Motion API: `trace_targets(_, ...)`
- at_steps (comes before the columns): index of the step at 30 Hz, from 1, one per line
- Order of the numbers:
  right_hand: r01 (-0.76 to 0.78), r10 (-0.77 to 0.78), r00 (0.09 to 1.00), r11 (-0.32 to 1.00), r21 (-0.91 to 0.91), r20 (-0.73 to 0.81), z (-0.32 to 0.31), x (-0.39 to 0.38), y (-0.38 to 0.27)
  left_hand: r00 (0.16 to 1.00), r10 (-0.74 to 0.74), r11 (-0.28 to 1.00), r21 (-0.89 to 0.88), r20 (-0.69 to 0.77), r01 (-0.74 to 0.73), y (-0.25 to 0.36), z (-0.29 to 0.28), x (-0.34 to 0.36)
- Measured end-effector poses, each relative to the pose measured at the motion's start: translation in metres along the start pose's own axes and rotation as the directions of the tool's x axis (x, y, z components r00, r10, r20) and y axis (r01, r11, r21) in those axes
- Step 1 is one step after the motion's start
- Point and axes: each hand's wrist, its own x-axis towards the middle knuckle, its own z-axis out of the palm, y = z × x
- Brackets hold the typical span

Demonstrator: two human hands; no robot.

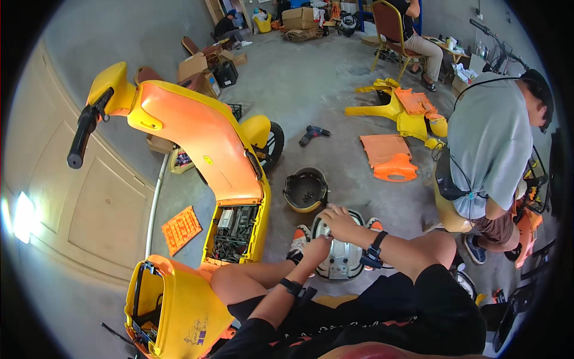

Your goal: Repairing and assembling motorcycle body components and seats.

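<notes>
Between my shoes rests a grey-white moulded shell (339, 267) with raised ribs and holes. My left hand (317, 248) is closed in a pinch over its left side, on something small that I cannot make out. Just beyond it, my right hand (342, 225) curls over the far part of the shell, knuckles up. Its fingertips are hidden, so what they grip does not show. A round black bowl-like container (305, 189) with a yellow outside stands beyond my hands, small dark pieces at its bottom.
To my left stands a yellow and orange scooter (197, 143), its battery bay (235, 232) uncovered. An orange grid panel (182, 230) lies beside it. Ahead are a cordless drill (314, 135), orange panels (390, 157) and yellow body parts (397, 113). A co-worker (487, 143) bends at my right.
</notes>
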Motion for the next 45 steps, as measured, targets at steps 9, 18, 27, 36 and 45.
trace_targets(9,-0.749,0.633,0.646,0.420,0.512,0.426,-0.002,-0.043,-0.012,0.910,-0.155,0.562,-0.724,0.384,0.401,0.042,0.039,-0.002)
trace_targets(18,-0.392,0.335,0.917,0.860,0.328,0.217,-0.001,-0.031,-0.005,0.852,0.221,0.975,0.103,-0.475,-0.196,0.029,-0.037,-0.022)
trace_targets(27,0.023,0.003,0.998,0.908,0.419,-0.063,0.017,-0.030,-0.004,0.912,-0.312,0.476,-0.787,0.265,0.392,0.032,-0.005,-0.017)
trace_targets(36,-0.752,0.666,0.652,0.506,0.421,0.364,0.004,-0.028,-0.014,0.963,-0.173,0.573,-0.774,0.207,0.269,0.042,0.008,-0.020)
trace_targets(45,-0.061,0.056,0.998,0.987,0.147,0.040,0.008,-0.033,-0.012,0.762,0.033,0.999,0.005,-0.647,-0.039,0.029,-0.022,-0.021)
